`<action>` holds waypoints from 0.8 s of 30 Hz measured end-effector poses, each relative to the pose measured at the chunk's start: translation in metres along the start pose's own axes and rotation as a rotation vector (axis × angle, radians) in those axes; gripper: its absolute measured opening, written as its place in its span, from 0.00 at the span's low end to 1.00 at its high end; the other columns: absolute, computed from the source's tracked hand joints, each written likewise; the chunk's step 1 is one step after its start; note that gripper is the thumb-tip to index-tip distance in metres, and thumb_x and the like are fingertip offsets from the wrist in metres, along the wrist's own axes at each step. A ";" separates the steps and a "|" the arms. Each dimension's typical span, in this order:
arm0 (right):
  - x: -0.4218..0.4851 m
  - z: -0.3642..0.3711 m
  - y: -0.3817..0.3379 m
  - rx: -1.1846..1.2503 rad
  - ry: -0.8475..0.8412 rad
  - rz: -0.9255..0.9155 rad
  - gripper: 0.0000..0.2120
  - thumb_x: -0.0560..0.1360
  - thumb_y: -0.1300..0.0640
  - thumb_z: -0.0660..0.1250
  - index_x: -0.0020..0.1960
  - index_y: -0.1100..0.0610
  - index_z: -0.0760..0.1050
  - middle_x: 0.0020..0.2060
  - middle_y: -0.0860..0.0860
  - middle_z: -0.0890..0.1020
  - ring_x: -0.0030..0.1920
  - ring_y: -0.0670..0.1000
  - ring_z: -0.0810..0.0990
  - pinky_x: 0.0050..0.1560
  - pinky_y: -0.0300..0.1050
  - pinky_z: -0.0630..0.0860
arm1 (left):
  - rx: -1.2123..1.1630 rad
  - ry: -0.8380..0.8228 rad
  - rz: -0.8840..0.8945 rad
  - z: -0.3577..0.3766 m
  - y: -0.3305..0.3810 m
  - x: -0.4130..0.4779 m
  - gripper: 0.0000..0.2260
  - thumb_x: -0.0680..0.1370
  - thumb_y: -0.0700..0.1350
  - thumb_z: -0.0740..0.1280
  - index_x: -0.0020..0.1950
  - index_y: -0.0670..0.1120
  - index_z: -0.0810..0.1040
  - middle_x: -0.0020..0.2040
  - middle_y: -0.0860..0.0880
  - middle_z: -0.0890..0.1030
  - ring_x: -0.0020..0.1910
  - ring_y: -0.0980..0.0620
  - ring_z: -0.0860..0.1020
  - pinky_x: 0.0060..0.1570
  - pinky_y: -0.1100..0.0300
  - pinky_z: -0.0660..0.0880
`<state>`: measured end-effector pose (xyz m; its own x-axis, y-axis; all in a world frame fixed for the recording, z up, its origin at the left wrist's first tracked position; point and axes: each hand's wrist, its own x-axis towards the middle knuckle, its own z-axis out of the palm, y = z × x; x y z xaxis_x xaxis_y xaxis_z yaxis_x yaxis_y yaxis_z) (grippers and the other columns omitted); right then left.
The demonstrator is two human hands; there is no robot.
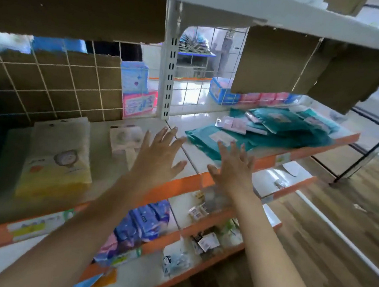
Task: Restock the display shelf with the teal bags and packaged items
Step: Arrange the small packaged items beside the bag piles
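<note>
Two bare forearms enter from the lower edge and reach forward to the white display shelf with an orange front strip (181,184). The left hand (159,154) is spread wide, fingers straight and apart, palm down above the bare shelf board; it holds nothing. The right hand (232,168) is likewise splayed, with nothing in its grasp. Its fingertips (242,149) lie at the near edge of the nearest flat teal plastic bag (204,140), but motion blur prevents telling whether they touch it.

Behind that bag, on the right half of the same shelf, lies a loose pile of further teal bags (284,129). They overlap at different angles, with small pink-and-white packets (234,125) on top. On the left half lie a flat white-and-yellow package (57,160) and a smaller pale pink-and-white pack (124,140), both apart from the hands.

A white wire grid (73,86) backs the shelf, with brown cardboard sheets (272,63) against it and below the shelf above. Lower shelves carry blue-and-purple packs (143,224), partly hidden by the left forearm, and small packaged items (206,242) too blurred to identify. Printing on all labels is illegible. The far left edge is dark and cut off.
</note>
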<state>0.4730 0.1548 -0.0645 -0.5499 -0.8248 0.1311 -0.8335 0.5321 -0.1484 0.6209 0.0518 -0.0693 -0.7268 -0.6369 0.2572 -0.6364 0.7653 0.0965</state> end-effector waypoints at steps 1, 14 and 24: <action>0.004 -0.001 0.012 0.006 -0.014 -0.007 0.31 0.78 0.45 0.58 0.76 0.48 0.47 0.77 0.55 0.48 0.76 0.59 0.42 0.72 0.61 0.41 | -0.011 -0.003 -0.015 0.004 0.011 0.004 0.27 0.79 0.59 0.56 0.76 0.53 0.55 0.77 0.49 0.51 0.76 0.48 0.49 0.72 0.44 0.44; 0.054 0.000 0.105 0.017 -0.081 -0.012 0.32 0.79 0.44 0.56 0.77 0.48 0.45 0.77 0.54 0.45 0.76 0.59 0.41 0.73 0.59 0.40 | -0.006 -0.048 -0.041 0.037 0.080 0.072 0.27 0.79 0.59 0.55 0.76 0.52 0.54 0.77 0.47 0.53 0.76 0.47 0.50 0.72 0.45 0.46; 0.129 -0.008 0.135 0.015 -0.037 -0.012 0.32 0.78 0.45 0.58 0.77 0.50 0.48 0.76 0.54 0.51 0.76 0.58 0.46 0.72 0.60 0.43 | -0.055 -0.055 -0.038 0.047 0.086 0.162 0.28 0.79 0.58 0.56 0.76 0.52 0.53 0.77 0.48 0.51 0.76 0.47 0.50 0.72 0.45 0.47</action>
<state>0.2898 0.1220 -0.0595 -0.5370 -0.8380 0.0966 -0.8392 0.5191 -0.1620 0.4359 0.0100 -0.0644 -0.7165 -0.6687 0.1988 -0.6498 0.7434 0.1586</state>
